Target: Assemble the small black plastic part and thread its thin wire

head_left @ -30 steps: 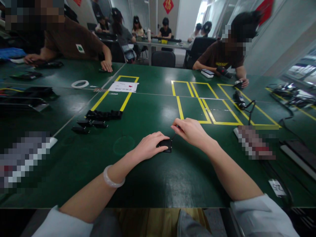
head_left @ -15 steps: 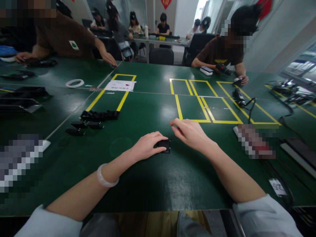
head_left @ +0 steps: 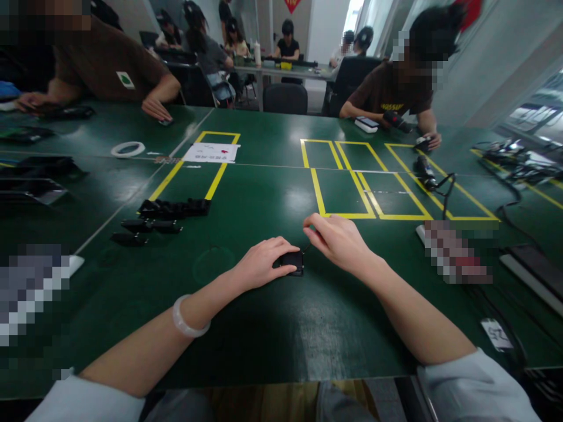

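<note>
My left hand (head_left: 259, 262) is closed around a small black block (head_left: 291, 262) on the green tabletop (head_left: 246, 328), thumb on the near side and fingers on the far side. Small shiny points show along the block's right edge. Just to the right, my right hand (head_left: 341, 237) is pinched around a thin dark rod (head_left: 307, 248), perhaps a small tool, whose lower end meets the block's right side. The rod's upper part is hidden by my fingers, so its exact kind does not show.
Several similar black parts (head_left: 173, 208) lie to the left. Yellow tape outlines (head_left: 347, 215) mark the table, with a paper sheet (head_left: 211, 153) and tape roll (head_left: 128, 150) farther off. Cables (head_left: 519, 161) lie at right. Two co-workers sit across the table.
Both my hands stay nearly where they were, with the block and rod still together. The co-worker's hand at the far left has drawn back leftward. The view has shifted slightly.
</note>
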`<state>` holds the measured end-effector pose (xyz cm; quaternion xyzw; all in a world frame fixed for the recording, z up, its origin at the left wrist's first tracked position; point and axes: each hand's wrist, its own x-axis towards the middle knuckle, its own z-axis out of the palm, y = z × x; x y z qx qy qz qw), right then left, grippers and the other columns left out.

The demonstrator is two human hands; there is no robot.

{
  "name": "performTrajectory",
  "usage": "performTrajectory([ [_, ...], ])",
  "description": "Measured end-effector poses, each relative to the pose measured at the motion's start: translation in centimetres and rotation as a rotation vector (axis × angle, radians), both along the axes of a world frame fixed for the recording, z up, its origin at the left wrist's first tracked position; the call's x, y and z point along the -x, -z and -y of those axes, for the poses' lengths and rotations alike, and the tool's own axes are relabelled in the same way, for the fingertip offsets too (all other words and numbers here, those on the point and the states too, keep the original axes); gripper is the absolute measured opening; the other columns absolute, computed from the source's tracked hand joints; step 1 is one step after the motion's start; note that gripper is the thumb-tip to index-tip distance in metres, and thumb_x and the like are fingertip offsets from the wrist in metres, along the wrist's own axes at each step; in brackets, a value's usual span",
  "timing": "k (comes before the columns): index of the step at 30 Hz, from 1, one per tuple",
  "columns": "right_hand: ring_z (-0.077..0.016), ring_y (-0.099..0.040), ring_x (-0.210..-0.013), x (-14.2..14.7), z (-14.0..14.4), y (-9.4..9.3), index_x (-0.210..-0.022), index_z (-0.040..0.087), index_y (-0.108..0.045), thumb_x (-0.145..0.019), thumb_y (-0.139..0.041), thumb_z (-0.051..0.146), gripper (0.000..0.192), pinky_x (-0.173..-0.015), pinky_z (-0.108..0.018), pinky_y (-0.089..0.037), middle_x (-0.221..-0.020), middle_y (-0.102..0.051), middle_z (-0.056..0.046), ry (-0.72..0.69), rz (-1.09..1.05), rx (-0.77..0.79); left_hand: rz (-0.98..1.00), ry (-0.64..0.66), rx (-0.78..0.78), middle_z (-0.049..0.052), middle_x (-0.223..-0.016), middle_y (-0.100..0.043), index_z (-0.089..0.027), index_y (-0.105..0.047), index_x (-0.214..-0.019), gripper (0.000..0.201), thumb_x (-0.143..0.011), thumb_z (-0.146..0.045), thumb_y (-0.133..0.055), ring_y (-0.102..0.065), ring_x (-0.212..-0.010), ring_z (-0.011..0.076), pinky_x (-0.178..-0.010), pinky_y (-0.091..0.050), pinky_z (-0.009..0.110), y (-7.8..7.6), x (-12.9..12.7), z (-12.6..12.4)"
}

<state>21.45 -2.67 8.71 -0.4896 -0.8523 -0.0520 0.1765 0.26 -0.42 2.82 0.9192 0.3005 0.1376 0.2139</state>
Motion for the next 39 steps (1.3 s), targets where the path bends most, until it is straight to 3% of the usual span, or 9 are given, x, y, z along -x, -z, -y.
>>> performTrajectory([
  [7, -0.0134, -0.057, -0.064, 0.02, 0.09, 0.14, -0.103, 0.017, -0.055, -0.093, -0.035, 0.024, 0.023, -0.064, -0.025, -0.032, -0.073, -0.066, -0.001, -0.004, 0.013, -0.006, 0.032, 0.004, -0.016, 0.006, -0.113, -0.058, -0.024, -0.055, -0.122, 0.036, -0.090, -0.040, -0.054, -0.056, -0.105, 0.0217, -0.092, -0.044, 0.034, 0.43, 0.07, -0.04],
  [14, -0.0141, -0.057, -0.062, 0.08, 0.27, -0.05, -0.094, 0.017, -0.057, -0.097, -0.028, 0.035, 0.034, -0.063, -0.026, -0.031, -0.071, -0.066, -0.003, 0.050, 0.066, 0.015, 0.058, -0.007, -0.012, 0.006, -0.113, -0.058, -0.024, -0.055, -0.122, 0.036, -0.090, -0.040, -0.054, -0.056, -0.105, 0.0218, -0.092, -0.044, 0.034, 0.72, 0.14, 0.10],
  [20, -0.0141, -0.059, -0.065, 0.33, 0.38, -0.24, -0.105, 0.016, -0.053, -0.094, -0.032, 0.024, 0.025, -0.064, -0.024, -0.032, -0.076, -0.067, -0.003, 0.067, 0.032, 0.043, 0.061, -0.006, -0.006, 0.006, -0.112, -0.059, -0.024, -0.056, -0.122, 0.036, -0.090, -0.040, -0.054, -0.056, -0.104, 0.0217, -0.092, -0.044, 0.034, 0.60, 0.13, 0.09],
  [27, -0.0151, -0.058, -0.065, 0.26, 0.49, -0.53, -0.092, 0.018, -0.055, -0.097, -0.028, 0.038, 0.034, -0.060, -0.026, -0.028, -0.073, -0.067, -0.003, 0.107, 0.093, 0.074, 0.059, -0.012, -0.006, 0.006, -0.112, -0.059, -0.023, -0.056, -0.122, 0.038, -0.090, -0.041, -0.055, -0.056, -0.104, 0.0217, -0.091, -0.045, 0.034, 0.45, 0.10, 0.14],
  [30, -0.0147, -0.057, -0.063, 0.33, 0.49, -0.49, -0.096, 0.019, -0.056, -0.097, -0.027, 0.033, 0.032, -0.060, -0.026, -0.027, -0.072, -0.066, -0.003, 0.131, 0.118, 0.078, 0.060, -0.012, -0.004, 0.006, -0.112, -0.059, -0.023, -0.056, -0.122, 0.037, -0.090, -0.040, -0.054, -0.056, -0.104, 0.0218, -0.091, -0.045, 0.034, 0.38, 0.10, 0.15],
  [34, -0.0140, -0.058, -0.066, 0.42, 0.70, -0.52, -0.100, 0.018, -0.054, -0.097, -0.028, 0.028, 0.028, -0.061, -0.025, -0.028, -0.075, -0.066, -0.002, 0.099, 0.078, 0.081, 0.072, -0.013, 0.000, 0.006, -0.112, -0.059, -0.023, -0.056, -0.121, 0.036, -0.089, -0.039, -0.055, -0.056, -0.105, 0.0217, -0.092, -0.045, 0.034, 0.47, 0.11, 0.11],
  [39, -0.0145, -0.059, -0.069, 0.32, 0.87, -0.52, -0.097, 0.019, -0.054, -0.098, -0.027, 0.037, 0.033, -0.063, -0.025, -0.029, -0.078, -0.067, -0.003, 0.049, 0.045, 0.080, 0.085, -0.010, -0.001, 0.006, -0.113, -0.059, -0.023, -0.056, -0.122, 0.036, -0.089, -0.040, -0.055, -0.056, -0.105, 0.0216, -0.092, -0.045, 0.033, 0.78, 0.12, 0.06],
])
